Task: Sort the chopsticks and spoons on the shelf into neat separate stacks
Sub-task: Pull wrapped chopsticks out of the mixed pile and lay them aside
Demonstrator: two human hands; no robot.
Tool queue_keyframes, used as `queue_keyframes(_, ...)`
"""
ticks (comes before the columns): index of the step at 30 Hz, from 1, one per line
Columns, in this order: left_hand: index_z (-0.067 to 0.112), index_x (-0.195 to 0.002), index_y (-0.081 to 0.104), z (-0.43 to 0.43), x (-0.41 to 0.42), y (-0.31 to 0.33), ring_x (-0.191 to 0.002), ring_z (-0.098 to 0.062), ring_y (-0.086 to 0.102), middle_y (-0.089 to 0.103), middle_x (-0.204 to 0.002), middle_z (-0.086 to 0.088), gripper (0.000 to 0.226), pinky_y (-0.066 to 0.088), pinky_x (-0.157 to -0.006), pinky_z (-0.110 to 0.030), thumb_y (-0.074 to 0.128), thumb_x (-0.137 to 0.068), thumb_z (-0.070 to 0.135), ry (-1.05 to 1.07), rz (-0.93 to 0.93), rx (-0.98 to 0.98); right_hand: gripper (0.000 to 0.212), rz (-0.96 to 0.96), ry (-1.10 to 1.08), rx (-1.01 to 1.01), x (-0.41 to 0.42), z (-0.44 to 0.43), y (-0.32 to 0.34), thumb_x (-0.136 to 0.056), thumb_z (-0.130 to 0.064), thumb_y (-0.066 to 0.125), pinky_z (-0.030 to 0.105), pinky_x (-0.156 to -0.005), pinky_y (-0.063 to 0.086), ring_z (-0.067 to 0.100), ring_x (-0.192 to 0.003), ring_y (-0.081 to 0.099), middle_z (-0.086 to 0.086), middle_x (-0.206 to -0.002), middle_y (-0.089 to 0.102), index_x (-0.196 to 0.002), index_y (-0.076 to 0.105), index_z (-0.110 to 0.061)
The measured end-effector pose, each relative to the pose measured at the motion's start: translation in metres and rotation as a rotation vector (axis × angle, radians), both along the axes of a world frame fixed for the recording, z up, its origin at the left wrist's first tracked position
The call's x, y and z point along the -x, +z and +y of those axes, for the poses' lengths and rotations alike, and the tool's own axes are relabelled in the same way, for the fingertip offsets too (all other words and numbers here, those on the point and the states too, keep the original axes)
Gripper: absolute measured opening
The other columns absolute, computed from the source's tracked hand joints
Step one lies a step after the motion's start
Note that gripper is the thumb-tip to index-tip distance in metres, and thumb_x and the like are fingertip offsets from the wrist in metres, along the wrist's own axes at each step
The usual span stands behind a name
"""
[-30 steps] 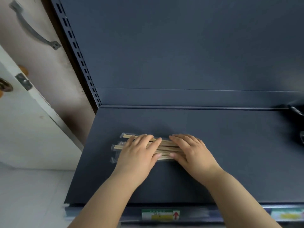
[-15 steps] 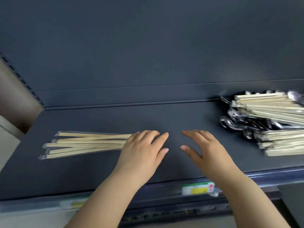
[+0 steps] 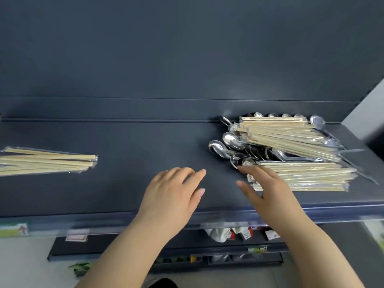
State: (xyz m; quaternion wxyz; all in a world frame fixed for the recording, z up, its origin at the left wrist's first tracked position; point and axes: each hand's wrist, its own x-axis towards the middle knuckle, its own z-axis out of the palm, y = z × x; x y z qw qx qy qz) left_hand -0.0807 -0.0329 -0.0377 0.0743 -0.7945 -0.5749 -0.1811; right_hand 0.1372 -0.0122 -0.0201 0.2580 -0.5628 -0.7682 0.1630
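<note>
A small stack of wrapped wooden chopsticks (image 3: 47, 162) lies at the left of the dark shelf (image 3: 145, 146). At the right sits a mixed heap: packs of chopsticks (image 3: 288, 138) over several metal spoons (image 3: 220, 148), with another chopstick bundle (image 3: 307, 177) in front. My left hand (image 3: 172, 194) hovers over the bare middle of the shelf, fingers relaxed, holding nothing. My right hand (image 3: 268, 188) reaches with straight fingers to the near left corner of the front bundle, its fingertips at the spoon bowls there.
The shelf's front rail (image 3: 228, 217) carries price labels. A lower shelf (image 3: 239, 235) below holds small packaged goods. A grey back panel (image 3: 187, 59) rises behind the shelf. A pale wall shows at the far right.
Both hands left the left chopstick stack and moved right across the shelf. The view swung right, bringing the mixed heap closer; my right hand now reaches its near corner.
</note>
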Motion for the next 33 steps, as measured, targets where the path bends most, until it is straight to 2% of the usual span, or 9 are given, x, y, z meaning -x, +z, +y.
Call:
queue_keyframes(6,0.023,-0.117,0.064,0.037,-0.013,0.004,-0.087,-0.015,0.064,0.066,-0.097,0.009,0.043,0.051,-0.072,-0.03,0.036,-0.089,0.04,-0.029,-0.004,-0.018,0.031,0.01,-0.063,-0.053,-0.022,0.027,0.002,-0.087,-0.028,0.061,0.01,-0.072,0.031,-0.006,-0.067,0.042,-0.016,-0.108,0.055,-0.118,0.061,-0.025)
queue_keyframes(9,0.022,-0.117,0.064,0.064,-0.021,0.004,-0.087,-0.017,0.064,0.066,-0.097,0.008,0.043,0.051,-0.071,-0.031,0.037,-0.088,0.039,-0.053,-0.027,-0.013,0.033,-0.02,-0.136,-0.065,-0.038,0.04,0.007,-0.087,-0.028,0.06,0.02,-0.075,0.033,-0.006,-0.06,0.032,-0.015,-0.111,0.052,-0.121,0.06,-0.026)
queue_keyframes(12,0.022,-0.115,0.064,0.091,-0.037,0.005,-0.087,-0.017,0.064,0.066,-0.099,0.008,0.042,0.051,-0.071,-0.031,0.038,-0.087,0.039,-0.084,-0.035,-0.001,0.033,-0.029,-0.185,-0.096,-0.056,0.051,0.008,-0.086,-0.026,0.062,0.02,-0.071,0.034,-0.011,-0.065,0.034,-0.012,-0.109,0.057,-0.119,0.061,-0.024)
queue_keyframes(16,0.023,-0.119,0.062,0.11,-0.064,0.01,-0.09,-0.017,0.063,0.066,-0.1,0.009,0.045,0.051,-0.072,-0.032,0.035,-0.088,0.04,-0.144,-0.036,0.03,0.03,-0.024,-0.217,-0.062,-0.085,0.06,0.001,-0.086,-0.026,0.061,0.017,-0.07,0.035,0.004,-0.078,0.049,-0.012,-0.111,0.062,-0.116,0.062,-0.025)
queue_keyframes(18,0.024,-0.118,0.063,0.117,-0.078,0.011,-0.09,-0.016,0.063,0.066,-0.101,0.01,0.044,0.051,-0.074,-0.03,0.035,-0.088,0.04,-0.154,-0.037,0.036,0.027,-0.038,-0.225,-0.052,-0.101,0.071,0.0,-0.086,-0.019,0.063,0.018,-0.071,0.038,0.005,-0.081,0.054,-0.01,-0.107,0.063,-0.113,0.064,-0.022)
queue_keyframes(20,0.025,-0.118,0.063,0.123,-0.094,0.01,-0.09,-0.015,0.063,0.065,-0.1,0.011,0.044,0.051,-0.076,-0.029,0.035,-0.088,0.039,-0.157,-0.022,0.042,0.025,-0.078,-0.253,-0.069,-0.121,0.088,0.0,-0.085,-0.008,0.064,0.025,-0.075,0.042,0.017,-0.091,0.06,-0.003,-0.105,0.065,-0.108,0.067,-0.016)
queue_keyframes(24,0.023,-0.116,0.065,0.129,-0.124,0.011,-0.09,-0.015,0.063,0.066,-0.101,0.009,0.044,0.052,-0.076,-0.031,0.036,-0.086,0.037,-0.105,-0.01,0.053,0.023,-0.21,-0.273,0.008,-0.162,0.129,0.001,-0.083,-0.006,0.065,0.028,-0.079,0.04,0.026,-0.102,0.057,0.002,-0.106,0.066,-0.103,0.07,-0.015)
queue_keyframes(28,0.024,-0.115,0.065,0.124,-0.154,0.01,-0.091,-0.013,0.063,0.066,-0.103,0.01,0.042,0.052,-0.076,-0.029,0.037,-0.087,0.036,0.013,-0.026,0.087,0.022,-0.374,-0.085,0.116,-0.176,0.163,-0.005,-0.081,-0.028,0.069,0.036,-0.085,0.043,0.023,-0.099,0.054,-0.004,-0.101,0.064,-0.101,0.068,-0.021)
queue_keyframes(33,0.024,-0.114,0.066,0.119,-0.186,0.008,-0.092,-0.015,0.064,0.066,-0.102,0.008,0.032,0.052,-0.077,-0.033,0.049,-0.088,0.033,0.12,-0.014,0.058,0.009,-0.246,0.055,0.061,-0.185,0.181,-0.014,-0.087,-0.024,0.061,0.037,-0.077,0.047,0.02,-0.089,0.054,-0.003,-0.092,0.06,-0.092,0.065,-0.018)
